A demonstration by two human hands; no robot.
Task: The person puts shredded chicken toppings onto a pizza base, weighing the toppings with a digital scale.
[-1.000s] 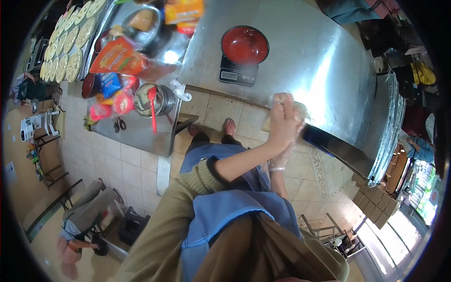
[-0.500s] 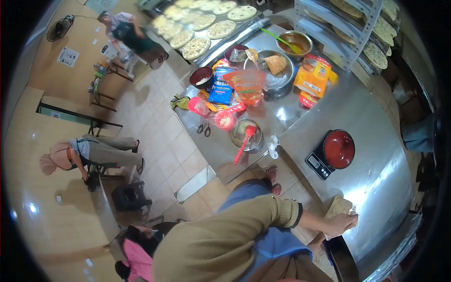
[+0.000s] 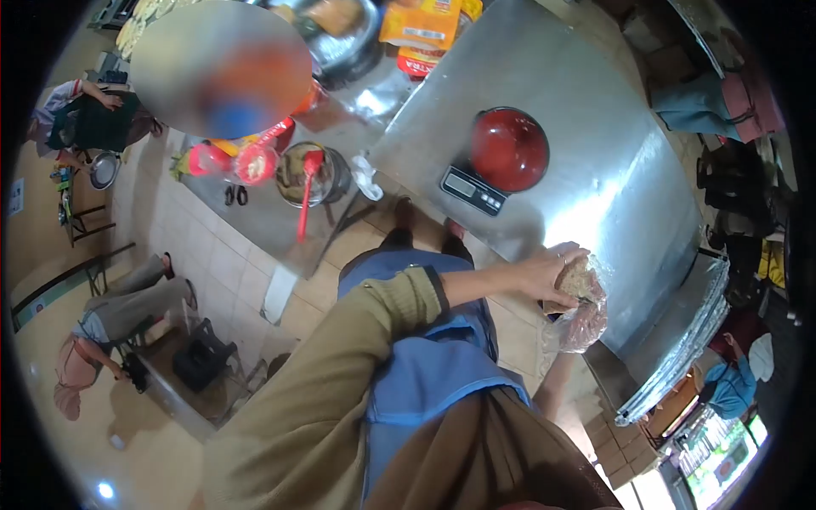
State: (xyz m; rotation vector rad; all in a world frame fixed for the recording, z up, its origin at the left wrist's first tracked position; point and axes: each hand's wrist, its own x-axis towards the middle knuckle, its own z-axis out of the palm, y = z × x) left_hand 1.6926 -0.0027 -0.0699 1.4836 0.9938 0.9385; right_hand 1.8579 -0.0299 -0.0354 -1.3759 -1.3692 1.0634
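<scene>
My left hand (image 3: 544, 274) has its fingers closed round a clear plastic bag (image 3: 581, 279) with beige, crumbly-looking contents. The bag is at the near edge of the metal table. My right hand (image 3: 583, 326) is at the bag's lower end, seen through crinkled plastic; its fingers are mostly covered, but it seems to grip the bag. Beyond my hands, a dark red bowl (image 3: 510, 150) sits on a black digital scale (image 3: 473, 189).
To the left, a steel pot (image 3: 333, 180) holds a red spatula (image 3: 308, 195). Scissors (image 3: 236, 195), a red-capped jar (image 3: 255, 163) and orange packets (image 3: 421, 30) are nearby. Foil-edged trays (image 3: 676, 344) stand at right. A seated person (image 3: 89, 344) and others are around. A blurred oval hides part of the table.
My view has swung toward the right. The bag, earlier lying at the table edge under my left hand, is now held between both hands, my right hand having come up to it.
</scene>
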